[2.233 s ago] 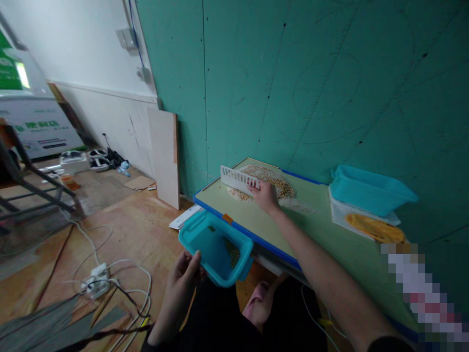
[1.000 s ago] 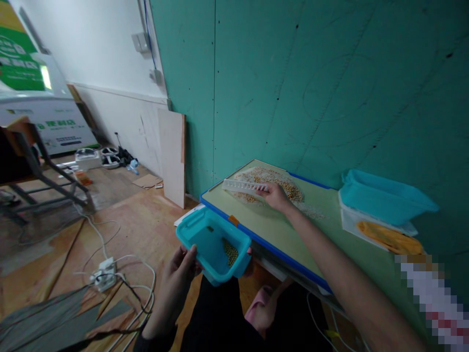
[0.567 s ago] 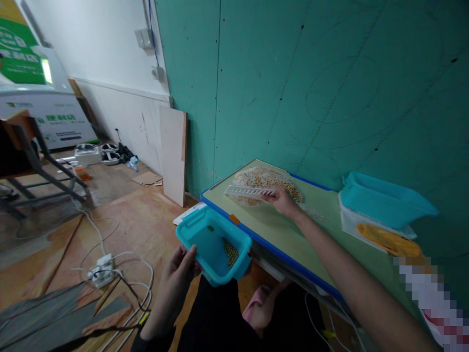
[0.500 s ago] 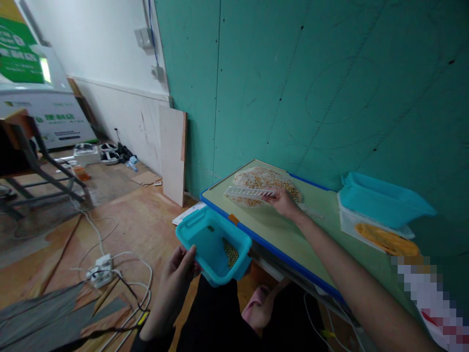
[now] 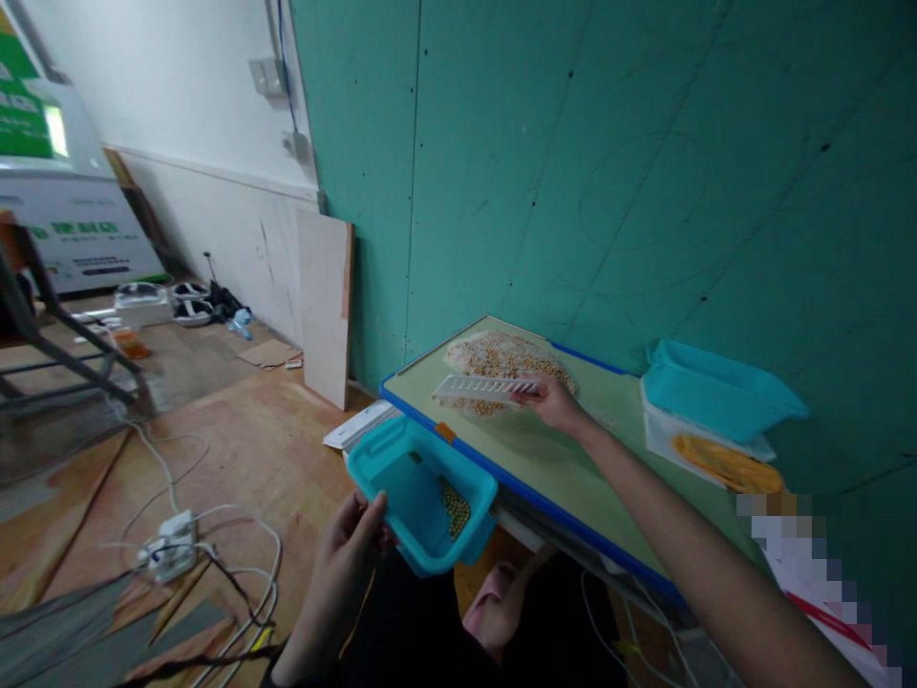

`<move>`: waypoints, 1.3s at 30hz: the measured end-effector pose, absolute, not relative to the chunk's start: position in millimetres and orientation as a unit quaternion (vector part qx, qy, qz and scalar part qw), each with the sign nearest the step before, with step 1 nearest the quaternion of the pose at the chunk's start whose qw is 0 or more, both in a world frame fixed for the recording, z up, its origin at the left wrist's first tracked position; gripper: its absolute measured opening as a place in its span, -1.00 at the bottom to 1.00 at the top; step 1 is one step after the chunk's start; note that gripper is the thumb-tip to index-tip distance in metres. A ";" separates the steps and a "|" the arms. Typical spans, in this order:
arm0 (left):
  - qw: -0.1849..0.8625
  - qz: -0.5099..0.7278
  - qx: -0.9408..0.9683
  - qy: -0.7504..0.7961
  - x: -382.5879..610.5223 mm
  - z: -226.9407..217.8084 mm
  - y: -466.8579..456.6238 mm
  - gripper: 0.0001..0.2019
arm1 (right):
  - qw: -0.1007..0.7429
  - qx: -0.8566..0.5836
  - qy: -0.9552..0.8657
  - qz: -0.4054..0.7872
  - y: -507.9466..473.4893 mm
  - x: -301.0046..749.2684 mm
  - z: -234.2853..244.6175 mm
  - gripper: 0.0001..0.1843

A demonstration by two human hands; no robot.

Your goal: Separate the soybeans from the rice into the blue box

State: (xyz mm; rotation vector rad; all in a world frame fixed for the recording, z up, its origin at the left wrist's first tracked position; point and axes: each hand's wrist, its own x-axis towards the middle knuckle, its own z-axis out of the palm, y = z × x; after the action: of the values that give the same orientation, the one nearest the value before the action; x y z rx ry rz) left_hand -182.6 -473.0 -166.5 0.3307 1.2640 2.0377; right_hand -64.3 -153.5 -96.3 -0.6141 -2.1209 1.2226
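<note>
My left hand (image 5: 351, 540) is closed on the near left rim of a blue plastic basket (image 5: 391, 478), held tilted below the table's front edge. Greenish round beans (image 5: 456, 511) lie gathered in its right corner. Over the table my right hand (image 5: 545, 399) grips one end of a white slotted plastic strip (image 5: 473, 387), perhaps a slotted scoop seen edge-on. Beneath and behind the strip spreads a pile of mixed grains and yellowish beans (image 5: 501, 352). My fingertips partly hide the strip's right end.
The pale green table (image 5: 616, 459) has a blue edge and stands against a green wall. On its right are another blue basket (image 5: 716, 392) and an orange cloth (image 5: 727, 462). A power strip (image 5: 170, 547) with loose cables lies on the floor at left.
The view has shifted slightly, moving the table and wall a little leftward. Both hands keep their holds; the blue basket sits slightly lower in view.
</note>
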 end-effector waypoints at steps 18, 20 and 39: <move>0.346 0.783 0.144 0.495 -185.7 -170.3 -473.1 -0.72 | 0.335 -0.216 -0.822 0.407 -173.0 -57.8 -70.4 -0.79; 0.347 0.788 0.134 0.491 -187.4 -169.1 -474.2 -0.71 | 0.340 -0.219 -0.832 0.381 -183.7 -64.0 -66.1 -0.82; 0.343 0.795 0.135 0.481 -192.1 -170.5 -477.8 -0.71 | 0.319 -0.233 -0.856 0.333 -239.8 -79.0 -72.2 -0.81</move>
State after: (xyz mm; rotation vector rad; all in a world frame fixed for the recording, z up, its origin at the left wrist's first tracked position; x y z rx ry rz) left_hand -192.1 -477.8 -170.5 0.3507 1.2501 2.0673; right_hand -79.0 -239.8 -72.2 -0.6137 -2.2525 0.8747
